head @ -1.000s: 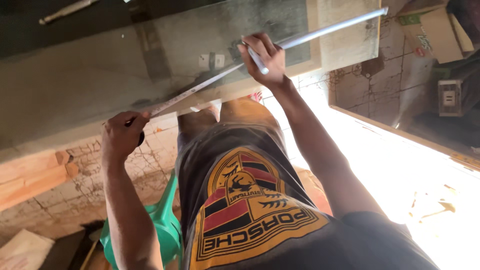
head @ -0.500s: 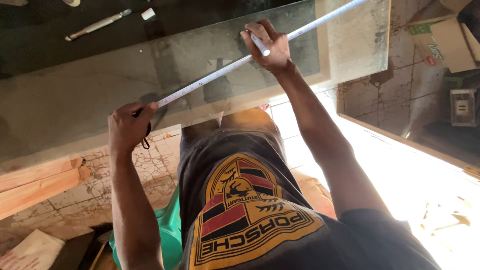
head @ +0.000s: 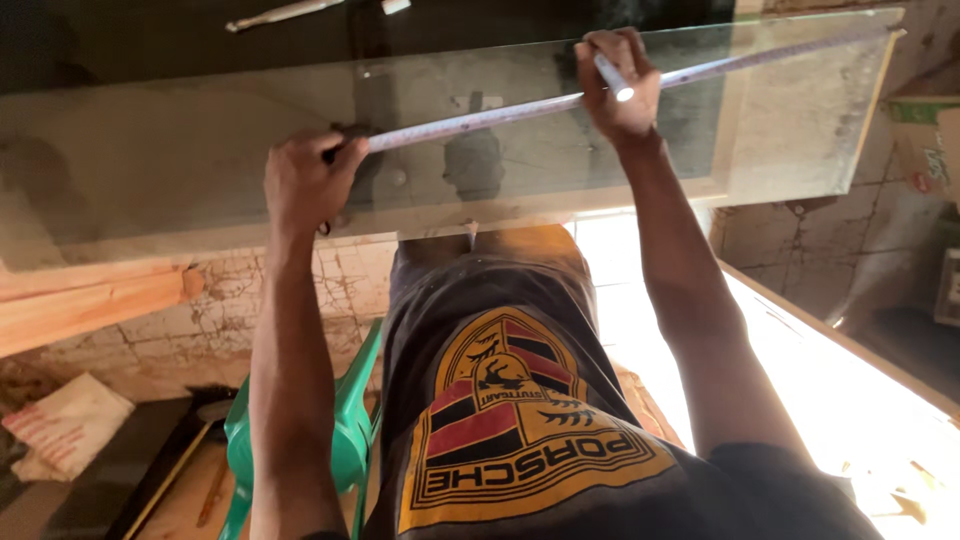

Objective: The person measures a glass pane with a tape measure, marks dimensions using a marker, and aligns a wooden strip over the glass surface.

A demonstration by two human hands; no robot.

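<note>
A long glass sheet (head: 150, 160) lies across a dark worktop in front of me. A tape measure blade (head: 500, 118) stretches over it from left to upper right. My left hand (head: 305, 180) is closed on the tape measure's dark case near the glass's near edge. My right hand (head: 620, 90) rests on the blade farther right, pinning it to the glass while gripping a short white marker (head: 612, 78). My dark shirt with a yellow crest fills the lower middle.
A wooden plank (head: 90, 305) juts out under the glass at left. A green plastic chair (head: 345, 430) stands by my legs, with a folded white sack (head: 65, 425) on the floor. A cardboard box (head: 925, 140) sits at right. A white tool (head: 280, 12) lies beyond the glass.
The tape blade now lies flatter across the glass. My left hand has come up onto the glass edge with the case, and my right hand stays pressed on the blade.
</note>
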